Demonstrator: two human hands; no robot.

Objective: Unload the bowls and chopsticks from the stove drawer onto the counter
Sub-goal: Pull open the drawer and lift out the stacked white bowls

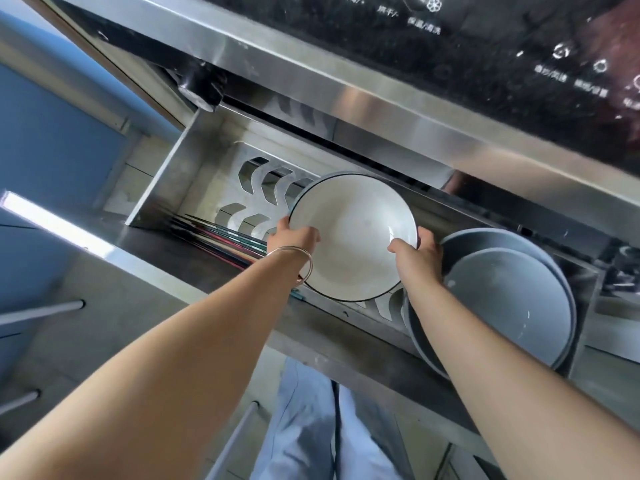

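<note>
Two hands grip one round white bowl (351, 237) with a thin dark rim: left hand (292, 239) and right hand (417, 252) curl over opposite edges, holding it tilted above the open steel stove drawer (162, 174). Glossy black panel (519, 64) far right carries white characters (too blurred to read). Chopsticks (221, 239) lie left; grey bowls (509, 299) stand right.

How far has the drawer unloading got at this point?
Done: nothing can be confirmed, since the counter is out of view. In hand: the left hand and right hand grip opposite edges of the white bowl above the open drawer. Left: two grey bowls leaning in the drawer's right end, and the chopsticks lying along its left side.
</note>
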